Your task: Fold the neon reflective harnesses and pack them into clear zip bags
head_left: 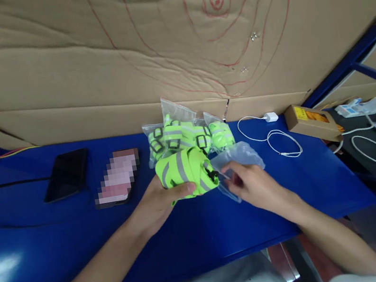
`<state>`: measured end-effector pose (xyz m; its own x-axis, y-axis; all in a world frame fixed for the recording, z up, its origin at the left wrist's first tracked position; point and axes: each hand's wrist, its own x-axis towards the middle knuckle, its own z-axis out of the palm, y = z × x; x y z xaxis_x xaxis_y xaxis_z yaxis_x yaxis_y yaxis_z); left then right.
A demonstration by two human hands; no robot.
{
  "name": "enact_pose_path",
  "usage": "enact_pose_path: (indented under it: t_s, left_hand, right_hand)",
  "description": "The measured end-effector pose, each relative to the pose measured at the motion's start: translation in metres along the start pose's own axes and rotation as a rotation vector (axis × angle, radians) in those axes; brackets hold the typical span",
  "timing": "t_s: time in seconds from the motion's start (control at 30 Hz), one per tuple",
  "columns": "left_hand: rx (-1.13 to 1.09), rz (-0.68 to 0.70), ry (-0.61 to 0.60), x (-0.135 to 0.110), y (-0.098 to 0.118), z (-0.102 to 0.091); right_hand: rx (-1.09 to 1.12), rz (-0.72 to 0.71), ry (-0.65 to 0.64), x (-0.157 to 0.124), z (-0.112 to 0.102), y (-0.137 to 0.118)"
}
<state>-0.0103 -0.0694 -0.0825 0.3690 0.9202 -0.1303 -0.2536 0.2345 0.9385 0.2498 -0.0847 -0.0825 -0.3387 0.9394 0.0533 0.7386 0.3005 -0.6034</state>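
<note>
My left hand [160, 201] is wrapped around a rolled-up neon yellow reflective vest or strap bundle [185, 168], its thumb lying across the front. Grey reflective bands run over the bundle, and a black buckle shows at its right end. My right hand [253, 185] is closed, thumb and fingertips pinching the edge of a clear plastic bag [244, 153] just right of the bundle. Part of the bag lies beneath this hand, flat on the blue table. Behind the bundle stand several clear zip bags [181, 130] packed with similar neon yellow gear with black buckles.
Left on the blue table [191, 246] lie a phone [118, 176] with a blurred screen and a dark tablet-like device [67, 174] with a cable. A white charging cable [284, 144] and an open cardboard box [311, 123] are at right. A cardboard wall [70, 64] rises behind.
</note>
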Motion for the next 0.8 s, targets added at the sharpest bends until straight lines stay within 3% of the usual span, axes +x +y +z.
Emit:
enact_pose_path:
  t_s: [0.1, 0.27, 0.37, 0.67, 0.8]
  left_hand:
    - [0.037, 0.002, 0.02, -0.004, -0.007, 0.005]
    - [0.156, 0.128, 0.21, -0.005, -0.023, 0.014]
    - [0.15, 0.12, 0.295, -0.003, -0.03, 0.018]
    - [0.094, 0.064, 0.214, -0.001, -0.041, 0.015]
    - [0.234, 0.153, 0.252, -0.001, -0.04, 0.012]
  right_hand:
    - [0.349, 0.024, 0.039, 0.011, 0.02, -0.018]
    - [0.55, 0.076, 0.135, 0.01, 0.04, -0.013]
    - [0.668, 0.103, 0.205, 0.005, 0.047, -0.01]
    - [0.692, 0.068, 0.199, 0.003, 0.052, -0.007]
    - [0.619, 0.059, 0.22, 0.002, 0.047, -0.007]
